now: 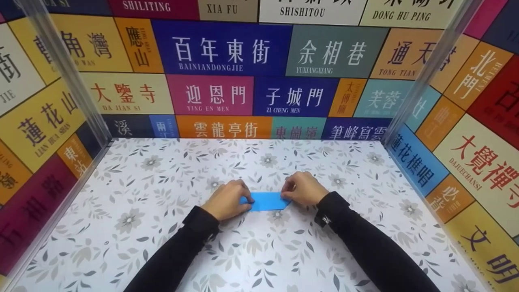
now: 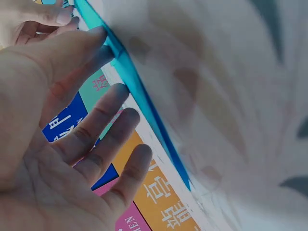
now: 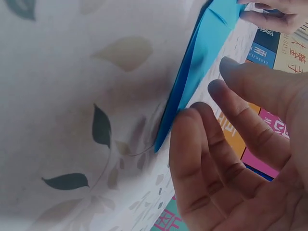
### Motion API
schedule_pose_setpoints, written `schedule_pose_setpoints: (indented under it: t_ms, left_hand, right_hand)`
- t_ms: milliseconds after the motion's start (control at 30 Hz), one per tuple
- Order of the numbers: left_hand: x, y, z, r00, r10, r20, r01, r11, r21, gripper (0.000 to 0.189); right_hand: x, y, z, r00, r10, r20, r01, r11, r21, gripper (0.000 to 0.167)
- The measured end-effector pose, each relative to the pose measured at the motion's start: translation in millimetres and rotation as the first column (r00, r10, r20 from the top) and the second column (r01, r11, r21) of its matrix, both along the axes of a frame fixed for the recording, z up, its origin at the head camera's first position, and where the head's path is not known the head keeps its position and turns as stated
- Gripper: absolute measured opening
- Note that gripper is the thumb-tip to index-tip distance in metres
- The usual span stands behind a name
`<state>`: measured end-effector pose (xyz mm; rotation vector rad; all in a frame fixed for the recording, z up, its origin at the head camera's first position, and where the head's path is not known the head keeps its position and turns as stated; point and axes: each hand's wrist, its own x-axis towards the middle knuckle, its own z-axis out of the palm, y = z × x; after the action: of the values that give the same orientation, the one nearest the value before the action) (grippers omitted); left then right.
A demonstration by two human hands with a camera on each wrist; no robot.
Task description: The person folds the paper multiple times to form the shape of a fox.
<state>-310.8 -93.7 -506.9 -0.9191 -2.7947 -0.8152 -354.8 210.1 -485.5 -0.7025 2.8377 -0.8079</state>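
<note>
A folded strip of blue paper (image 1: 267, 201) lies on the flower-patterned table, its lower right corner slanted. At its left end my left hand (image 1: 231, 200) pinches the paper between thumb and index finger; the other fingers spread loosely in the left wrist view. My right hand (image 1: 304, 188) is at the strip's other end, fingers bent. In the right wrist view, its fingertips rest close along the paper's (image 3: 195, 72) edge, while thumb and index finger stand a little apart with nothing between them. The layers of the paper gape slightly along one long side there.
The table (image 1: 162, 247) has a white cover with grey flowers and leaves. Around its back and sides stand panels (image 1: 221, 48) of coloured blocks with Chinese lettering. Clear strips (image 1: 69, 73) run up the corners. Black sleeves (image 1: 365, 243) cover both forearms.
</note>
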Motion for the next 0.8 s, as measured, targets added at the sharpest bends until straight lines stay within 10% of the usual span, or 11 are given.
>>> schedule_pose_setpoints:
  t_ms: [800]
  left_hand:
    - [17.4,8.8,7.3,0.999,-0.001,0.043,0.003,0.998,-0.058,0.017]
  right_hand:
    - [16.4,1.1,-1.3,0.997,0.072,-0.022,-0.070,0.996,0.057,0.024]
